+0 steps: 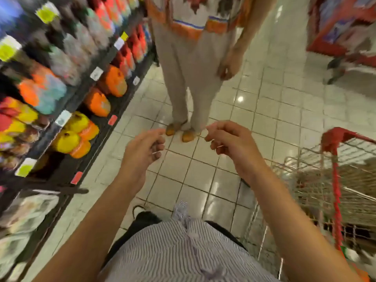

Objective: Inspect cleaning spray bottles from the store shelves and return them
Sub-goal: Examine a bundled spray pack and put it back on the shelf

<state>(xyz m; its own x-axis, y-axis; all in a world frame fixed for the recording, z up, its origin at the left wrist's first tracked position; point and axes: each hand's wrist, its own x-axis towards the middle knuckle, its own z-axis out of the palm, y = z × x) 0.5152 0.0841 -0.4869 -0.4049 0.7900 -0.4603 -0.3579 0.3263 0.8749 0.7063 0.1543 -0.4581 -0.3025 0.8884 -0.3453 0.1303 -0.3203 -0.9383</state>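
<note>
Left hand (142,147) and right hand (230,139): both loosely curled, empty, raised mid-aisle. Bottles (114,80) stand on the shelves (81,102) at left, blurred; 0 in hand. Judged: between inspections. Next move calls for reaching left to grasp 1 bottle. Trolley (333,180) near right.
</note>
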